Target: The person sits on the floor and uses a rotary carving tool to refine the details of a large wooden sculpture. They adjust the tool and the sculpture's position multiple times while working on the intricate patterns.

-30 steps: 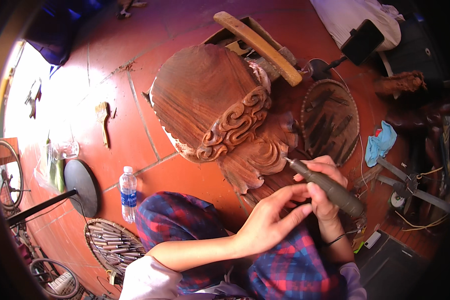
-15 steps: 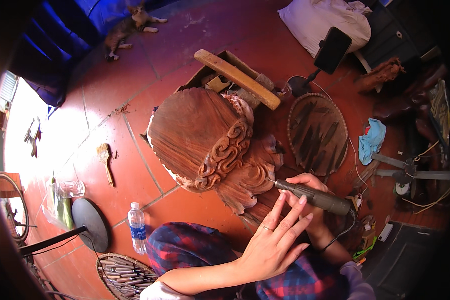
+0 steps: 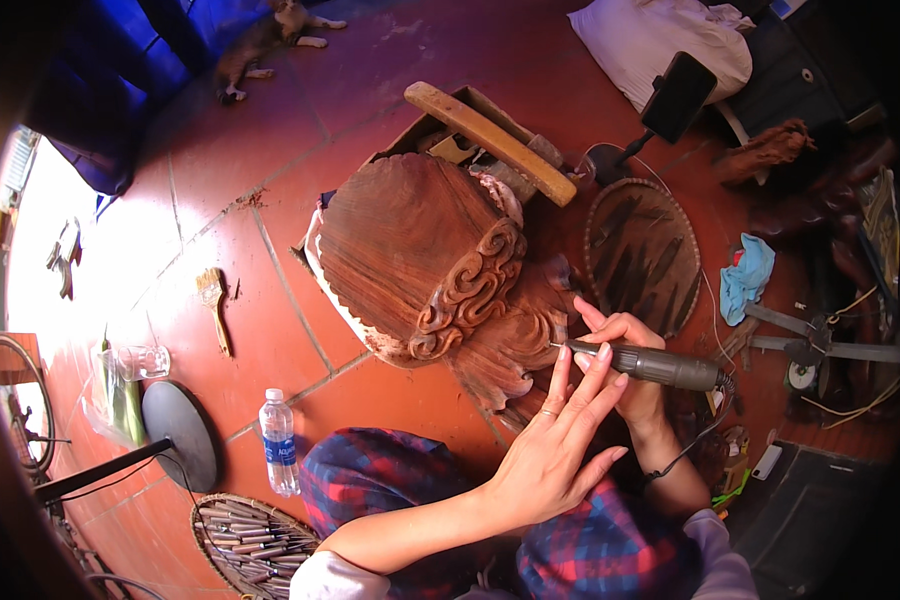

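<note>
A thick cord runs from the olive-grey rotary tool (image 3: 665, 366) that my right hand (image 3: 642, 400) grips, its index finger raised off the barrel. Its thin bit points left, at the edge of the curled lower part of a brown wood carving (image 3: 510, 345); whether it touches the wood I cannot tell. My left hand (image 3: 560, 440), a ring on one finger, is open with fingers stretched forward, their tips beside the tool's nose. Carved scrolls (image 3: 470, 285) border a smooth, rounded panel (image 3: 395, 245) on the same piece.
Behind the carving stands a box with a wooden bar (image 3: 490, 140) across it. A basket of dark pieces (image 3: 645, 255) and a phone on a stand (image 3: 678, 95) are at right. Leftward are a brush (image 3: 213, 310), water bottle (image 3: 278, 440) and basket of tools (image 3: 255, 545). A cat (image 3: 260, 50) lies far off.
The view has shifted slightly. My right index finger has lifted away from the tool. Both hands stay close together at the carving's edge.
</note>
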Action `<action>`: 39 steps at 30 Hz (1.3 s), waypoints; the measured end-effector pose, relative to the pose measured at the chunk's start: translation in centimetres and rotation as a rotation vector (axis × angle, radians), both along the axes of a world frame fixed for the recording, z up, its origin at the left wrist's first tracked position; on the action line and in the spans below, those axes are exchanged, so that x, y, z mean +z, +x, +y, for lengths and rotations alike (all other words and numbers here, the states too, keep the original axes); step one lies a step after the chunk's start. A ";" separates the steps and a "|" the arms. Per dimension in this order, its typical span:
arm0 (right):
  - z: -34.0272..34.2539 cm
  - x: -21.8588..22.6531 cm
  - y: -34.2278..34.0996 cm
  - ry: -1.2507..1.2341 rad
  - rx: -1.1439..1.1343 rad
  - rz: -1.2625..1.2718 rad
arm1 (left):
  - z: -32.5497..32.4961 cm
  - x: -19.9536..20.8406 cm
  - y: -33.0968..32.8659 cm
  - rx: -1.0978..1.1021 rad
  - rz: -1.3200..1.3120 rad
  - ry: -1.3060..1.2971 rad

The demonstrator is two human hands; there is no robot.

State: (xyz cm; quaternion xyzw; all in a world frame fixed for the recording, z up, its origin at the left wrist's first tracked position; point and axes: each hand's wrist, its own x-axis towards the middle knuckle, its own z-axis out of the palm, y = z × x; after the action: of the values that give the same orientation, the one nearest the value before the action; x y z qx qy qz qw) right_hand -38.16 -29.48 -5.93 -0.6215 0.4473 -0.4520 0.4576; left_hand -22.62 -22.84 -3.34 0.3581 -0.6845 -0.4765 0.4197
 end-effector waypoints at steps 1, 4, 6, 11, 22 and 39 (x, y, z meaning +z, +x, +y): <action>0.0 0.0 0.0 0.012 -0.012 0.007 | -0.1 0.0 0.0 0.001 0.006 0.005; 0.3 1.0 0.8 0.125 -0.031 -0.005 | 0.1 0.2 0.0 0.018 -0.022 0.005; 0.8 1.2 1.5 0.004 -0.045 0.177 | 0.3 0.4 0.0 0.020 -0.050 0.006; 1.6 0.6 1.7 -0.132 -0.041 0.309 | 0.5 0.5 0.3 0.005 -0.089 0.013; 1.5 -0.2 2.6 -0.095 -0.050 0.301 | 0.1 1.0 1.4 0.011 -0.174 0.024; 0.9 0.0 1.4 0.007 -0.038 0.172 | -0.4 0.5 0.7 -0.025 -0.158 0.005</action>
State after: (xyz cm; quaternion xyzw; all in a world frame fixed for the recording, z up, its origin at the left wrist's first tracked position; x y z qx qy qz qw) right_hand -36.72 -28.57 -5.93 -0.6479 0.4983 -0.4039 0.4108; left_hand -21.96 -23.22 -2.83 0.3869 -0.7187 -0.4539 0.3574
